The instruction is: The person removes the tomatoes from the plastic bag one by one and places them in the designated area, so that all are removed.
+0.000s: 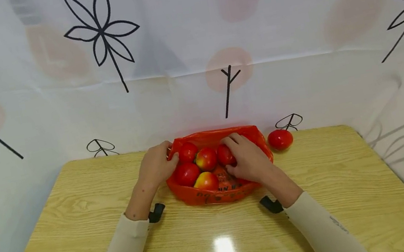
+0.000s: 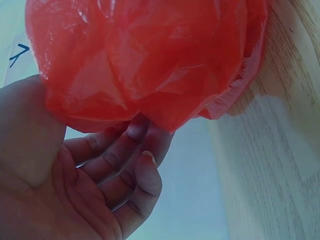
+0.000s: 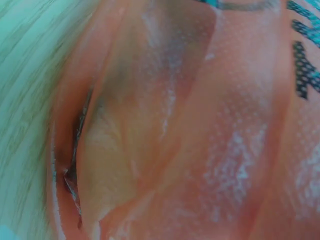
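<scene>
An open red plastic bag with dark print lies on the wooden table, its rim spread wide. Inside it are several round, shiny fruits, some all red, such as the fruit at the left, others red and yellow. My left hand grips the bag's left rim, thumb at the inner side. In the left wrist view that hand's curled fingers reach behind the crinkled plastic. Reaching into the bag's right half, my right hand holds a red fruit between thumb and fingers. Printed plastic fills the right wrist view, hiding that hand.
One more red fruit lies on the table just right of the bag. Behind the table's back edge hangs a white cloth with plant drawings. Black wrist mounts sit below both wrists.
</scene>
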